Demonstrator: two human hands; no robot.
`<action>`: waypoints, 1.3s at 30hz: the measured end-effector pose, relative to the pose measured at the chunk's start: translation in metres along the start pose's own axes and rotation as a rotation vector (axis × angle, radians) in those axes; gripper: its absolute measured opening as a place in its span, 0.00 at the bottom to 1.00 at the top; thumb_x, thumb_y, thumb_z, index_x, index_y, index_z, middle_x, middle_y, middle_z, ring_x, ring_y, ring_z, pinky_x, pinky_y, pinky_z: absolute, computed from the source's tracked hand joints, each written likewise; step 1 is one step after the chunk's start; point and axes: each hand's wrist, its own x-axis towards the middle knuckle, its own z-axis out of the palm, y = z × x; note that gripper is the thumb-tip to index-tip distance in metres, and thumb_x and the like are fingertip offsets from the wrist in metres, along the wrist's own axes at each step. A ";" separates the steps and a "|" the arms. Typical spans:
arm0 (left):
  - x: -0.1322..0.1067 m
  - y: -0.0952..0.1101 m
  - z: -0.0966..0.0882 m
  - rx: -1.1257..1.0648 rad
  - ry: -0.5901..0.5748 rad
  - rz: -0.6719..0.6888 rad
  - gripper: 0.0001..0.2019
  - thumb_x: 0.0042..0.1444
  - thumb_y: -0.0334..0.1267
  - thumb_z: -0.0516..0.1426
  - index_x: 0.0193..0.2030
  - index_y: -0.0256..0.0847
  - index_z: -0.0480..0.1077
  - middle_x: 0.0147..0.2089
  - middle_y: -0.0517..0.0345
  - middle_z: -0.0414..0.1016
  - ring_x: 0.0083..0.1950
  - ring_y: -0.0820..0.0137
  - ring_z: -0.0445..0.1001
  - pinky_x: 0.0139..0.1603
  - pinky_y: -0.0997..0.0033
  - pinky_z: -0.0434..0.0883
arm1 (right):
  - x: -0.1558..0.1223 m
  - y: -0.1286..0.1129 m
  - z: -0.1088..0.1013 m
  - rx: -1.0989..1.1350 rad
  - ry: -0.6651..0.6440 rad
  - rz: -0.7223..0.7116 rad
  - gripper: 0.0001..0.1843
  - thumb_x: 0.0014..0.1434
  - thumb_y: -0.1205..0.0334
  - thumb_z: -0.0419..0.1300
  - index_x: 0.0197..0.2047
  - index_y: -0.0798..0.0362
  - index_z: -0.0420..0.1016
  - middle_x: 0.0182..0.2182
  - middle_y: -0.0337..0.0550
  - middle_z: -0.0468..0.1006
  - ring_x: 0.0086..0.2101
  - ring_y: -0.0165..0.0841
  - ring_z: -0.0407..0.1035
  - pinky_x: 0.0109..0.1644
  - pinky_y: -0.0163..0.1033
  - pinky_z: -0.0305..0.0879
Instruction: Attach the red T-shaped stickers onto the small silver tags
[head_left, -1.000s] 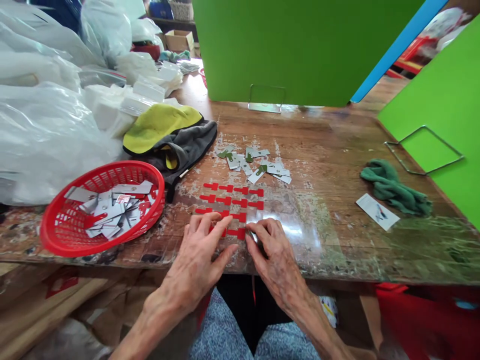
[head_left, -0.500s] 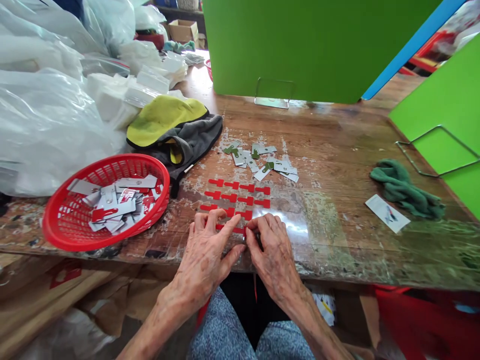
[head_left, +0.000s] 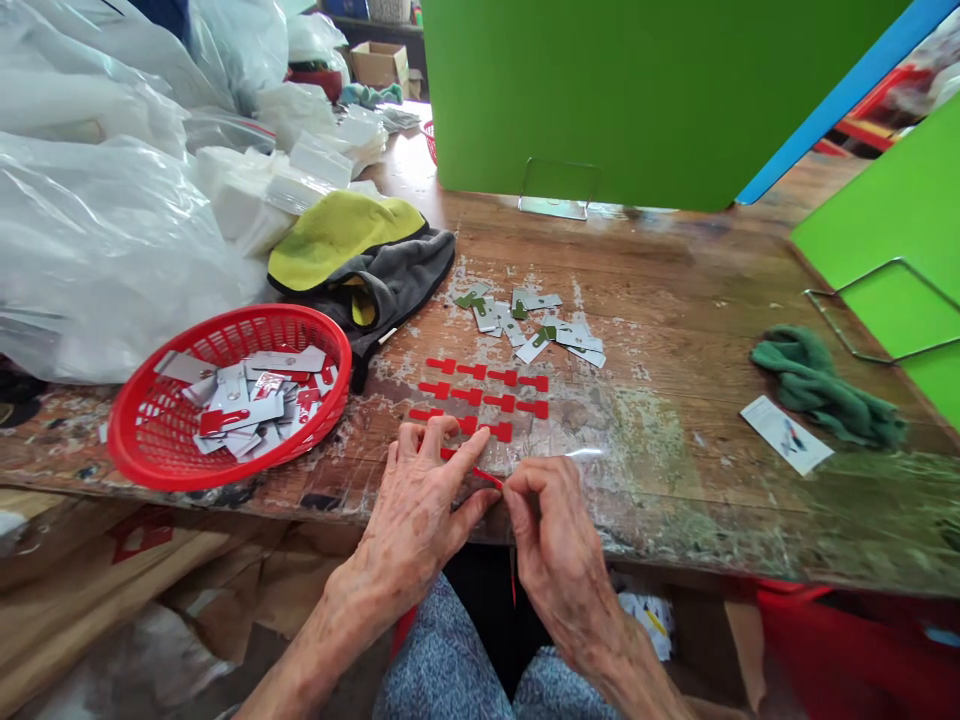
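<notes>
A clear sheet [head_left: 536, 440] with rows of red T-shaped stickers [head_left: 466, 397] lies at the table's front edge. My left hand [head_left: 431, 490] rests over its lower part, fingers stretched out and pressing down, hiding some stickers. Between thumb and fingertips my right hand [head_left: 551, 530] pinches the near end of a red sticker strip [head_left: 487, 478] in the lowest row. That end is raised off the sheet, while its other end runs under my left fingers. Past the sheet lie several small white-and-green cards [head_left: 536, 320].
A red basket [head_left: 146, 460] of white-and-red cards stands at left. Beside it are a yellow-grey cloth [head_left: 352, 250] and plastic bags [head_left: 112, 250]. Green boards [head_left: 600, 100] stand behind. A green cloth [head_left: 825, 390] and a printed card [head_left: 787, 435] lie at right.
My right hand has drawn back toward me and slightly right, its fingers now closed tighter. The strip's end has lifted from the sheet. My left hand has stayed on the sheet.
</notes>
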 end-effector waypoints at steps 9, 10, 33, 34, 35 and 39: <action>-0.001 0.022 -0.030 -0.629 -0.006 -0.172 0.09 0.58 0.43 0.58 0.41 0.42 0.72 0.37 0.56 0.72 0.40 0.65 0.69 0.42 0.62 0.69 | 0.011 -0.007 -0.033 0.193 -0.033 0.216 0.07 0.67 0.68 0.52 0.38 0.48 0.65 0.30 0.35 0.69 0.28 0.29 0.67 0.31 0.34 0.66; 0.000 0.025 -0.031 -0.753 -0.083 -0.227 0.10 0.59 0.46 0.58 0.36 0.42 0.70 0.32 0.60 0.70 0.34 0.68 0.67 0.37 0.66 0.67 | 0.009 -0.007 -0.034 0.232 -0.063 0.260 0.06 0.68 0.66 0.52 0.37 0.48 0.65 0.29 0.35 0.70 0.28 0.29 0.68 0.31 0.34 0.66; 0.018 0.037 -0.021 -0.748 -0.023 -0.300 0.13 0.61 0.47 0.57 0.42 0.40 0.73 0.35 0.58 0.73 0.27 0.73 0.68 0.29 0.72 0.67 | 0.009 0.003 -0.045 0.430 0.027 0.457 0.11 0.65 0.56 0.57 0.31 0.50 0.71 0.24 0.36 0.74 0.26 0.30 0.69 0.31 0.34 0.67; 0.029 0.037 -0.026 -0.617 0.055 -0.297 0.13 0.61 0.45 0.56 0.47 0.40 0.72 0.39 0.56 0.75 0.28 0.72 0.70 0.30 0.71 0.69 | 0.009 0.005 -0.048 0.348 0.106 0.409 0.10 0.65 0.58 0.57 0.32 0.49 0.71 0.25 0.35 0.74 0.25 0.29 0.68 0.31 0.34 0.67; 0.044 0.037 -0.031 -0.479 0.121 -0.291 0.14 0.61 0.42 0.55 0.51 0.39 0.70 0.43 0.53 0.75 0.29 0.71 0.71 0.32 0.69 0.70 | 0.009 0.006 -0.050 0.291 0.162 0.373 0.09 0.65 0.60 0.57 0.32 0.49 0.71 0.25 0.35 0.74 0.25 0.29 0.68 0.31 0.34 0.67; 0.116 0.041 -0.029 -0.078 0.030 -0.175 0.09 0.61 0.36 0.54 0.44 0.39 0.74 0.41 0.51 0.77 0.41 0.63 0.76 0.45 0.63 0.72 | 0.011 0.017 -0.058 0.286 0.171 0.365 0.10 0.65 0.61 0.56 0.31 0.49 0.70 0.23 0.34 0.72 0.24 0.28 0.68 0.28 0.32 0.65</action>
